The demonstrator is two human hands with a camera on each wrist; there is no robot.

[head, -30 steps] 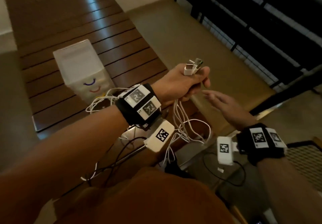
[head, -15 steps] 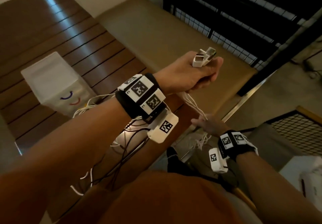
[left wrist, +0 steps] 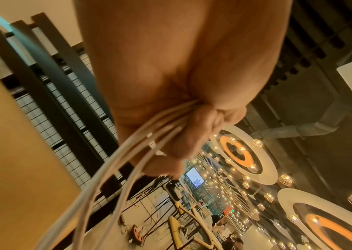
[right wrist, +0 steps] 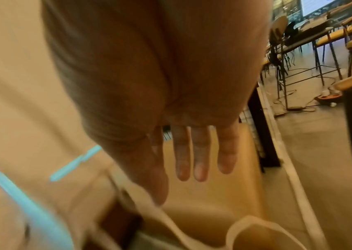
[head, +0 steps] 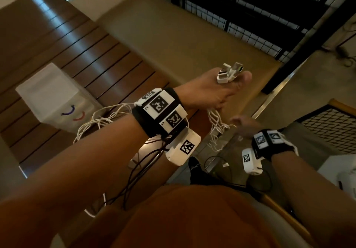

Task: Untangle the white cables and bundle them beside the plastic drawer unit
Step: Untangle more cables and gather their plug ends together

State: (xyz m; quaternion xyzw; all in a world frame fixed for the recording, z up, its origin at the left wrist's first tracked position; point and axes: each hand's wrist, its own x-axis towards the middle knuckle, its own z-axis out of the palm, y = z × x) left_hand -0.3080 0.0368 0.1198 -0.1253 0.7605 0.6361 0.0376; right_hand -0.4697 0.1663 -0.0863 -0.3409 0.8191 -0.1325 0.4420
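- While the worktop (head: 57, 41), made of dark wood slats, is the biggest thing, it just carries the plastic drawer unit (head: 52, 95), a pale box that stands upright on it.
- Next to that box, some loops of the white cables (head: 100, 120) lie on the wood, just beside its front corner. More of them hang down past the worktop edge.
- Up in the air, the left hand (head: 208, 93) has its grip closed round a bunch of the cables, and the strands run out under its curled fingers (left wrist: 194, 135).
- Lower down, the right hand (head: 244, 126) is flat with straight fingers (right wrist: 200, 152) and holds nothing. It is near the hanging strands, but it is too blurry to tell if it touches them.
- Smallest are the plugs (head: 229, 73), hard little ends that poke out above the left fist.
- I think the cables are light, thin and floppy, so they will snag and knot. Holding near the plugs and sliding down one strand should work best.
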